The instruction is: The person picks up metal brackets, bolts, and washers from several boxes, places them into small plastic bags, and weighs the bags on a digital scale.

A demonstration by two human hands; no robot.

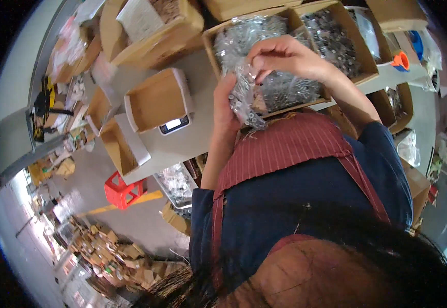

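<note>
A clear plastic bag of small metal hardware (242,97), which looks like screws, is held up in front of my chest. My left hand (225,105) is closed round its left side, with the thumb along the plastic. My right hand (287,57) has its fingers pinched at the bag's upper edge; the fingertips are partly hidden there. Both hands are over an open cardboard box (211,52) that holds several similar clear bags (291,92) of long metal pieces.
To the right stands another cardboard box with bagged dark metal parts (331,38). An empty-looking cardboard tray (156,100) rests on a small scale (174,125) at the left. An orange tape-like roll (401,61) is at the far right. A red stool (122,191) stands on the floor.
</note>
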